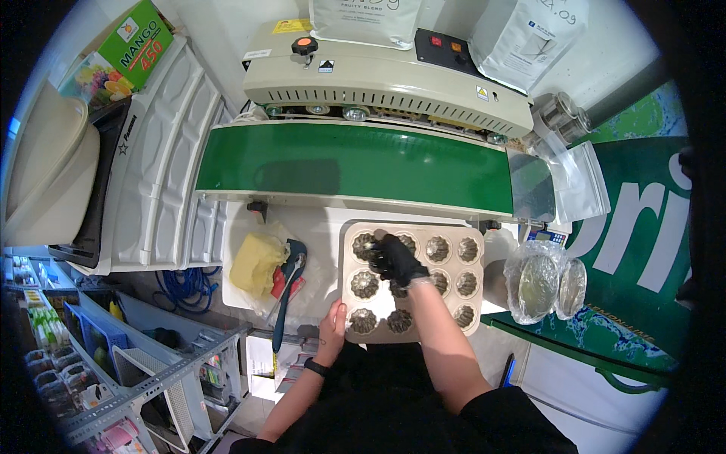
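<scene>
A beige fluted cake pan (414, 299) with several flower-shaped cups lies in front of me on the white table. My left hand (331, 331) is bare and holds the pan's lower left edge, thumb on the rim. My right hand (397, 261), in a black glove, reaches into the cups at the upper left of the pan. Its fingers are bunched together, and a pale smear shows beside the fingertips; what they hold, if anything, is hidden. To the left, a yellow block that looks like butter (257, 263) rests on plastic wrap, beside a spatula with a dark blue handle (281, 321).
Behind the pan stands a band sealer with a green conveyor belt (355, 166). Plastic-wrapped round containers (533, 284) sit at the right, near a small scale (543, 236). White stacked drawers (170, 166) rise at the left, above a coiled blue cable (187, 289).
</scene>
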The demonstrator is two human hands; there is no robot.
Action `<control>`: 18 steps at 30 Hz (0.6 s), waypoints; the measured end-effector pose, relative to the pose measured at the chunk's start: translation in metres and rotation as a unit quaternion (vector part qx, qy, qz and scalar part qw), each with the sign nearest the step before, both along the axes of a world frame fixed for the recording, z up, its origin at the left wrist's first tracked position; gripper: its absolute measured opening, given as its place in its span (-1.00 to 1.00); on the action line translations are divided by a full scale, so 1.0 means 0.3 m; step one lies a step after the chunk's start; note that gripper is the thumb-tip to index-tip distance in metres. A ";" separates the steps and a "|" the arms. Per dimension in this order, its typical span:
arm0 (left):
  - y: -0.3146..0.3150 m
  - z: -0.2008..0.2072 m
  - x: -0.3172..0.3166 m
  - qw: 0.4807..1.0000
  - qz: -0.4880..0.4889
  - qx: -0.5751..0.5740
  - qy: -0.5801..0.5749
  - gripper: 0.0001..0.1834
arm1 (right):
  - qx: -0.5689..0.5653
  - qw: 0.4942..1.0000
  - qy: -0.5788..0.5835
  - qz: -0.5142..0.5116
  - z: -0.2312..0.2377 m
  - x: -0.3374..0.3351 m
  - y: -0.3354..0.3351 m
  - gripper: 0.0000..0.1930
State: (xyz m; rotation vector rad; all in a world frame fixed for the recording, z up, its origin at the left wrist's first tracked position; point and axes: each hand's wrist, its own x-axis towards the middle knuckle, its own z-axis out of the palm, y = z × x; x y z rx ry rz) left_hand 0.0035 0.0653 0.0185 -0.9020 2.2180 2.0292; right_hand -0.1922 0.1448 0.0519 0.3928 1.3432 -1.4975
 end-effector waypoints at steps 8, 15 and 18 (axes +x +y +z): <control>-0.006 0.007 0.002 0.999 0.022 -0.014 0.032 -0.61 | -0.017 0.999 -0.027 0.020 0.078 -0.019 -0.013 -0.73; 0.000 -0.049 0.038 0.998 0.019 0.000 0.066 -0.64 | -0.140 0.968 -0.112 -0.176 -0.054 0.037 -0.034 -0.74; 0.004 -0.056 0.036 0.998 0.019 0.014 0.060 -0.64 | -0.167 0.973 -0.024 -0.154 -0.020 0.084 -0.018 -0.80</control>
